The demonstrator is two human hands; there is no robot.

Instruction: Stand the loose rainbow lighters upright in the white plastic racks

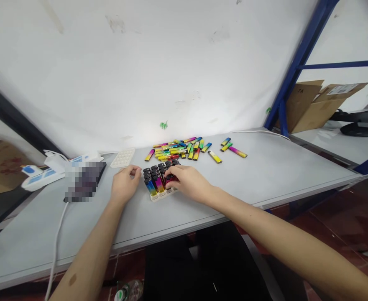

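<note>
A white tray [154, 198] with holes stands near the table's front edge. It holds rows of upright, shiny coloured lighters [159, 184] with black tops. Over the tray's right side, my right hand [187, 180] has thumb and fingers closed around a red lighter [170, 184] in the front row; the fingers hide part of it. To the left of the tray, my left hand [125, 184] rests on the table, its fingers curled in with nothing visible in them. Behind the tray lies a loose pile of multicoloured lighters [171, 151], with several more scattered to its right.
Another white holed tray [123, 158] lies at the wall. A power strip [42, 178] with plugs, a blurred dark device [85, 182] and a white cable [56, 246] are on the left. A blue metal frame [292, 79] and cardboard boxes [318, 108] stand on the right.
</note>
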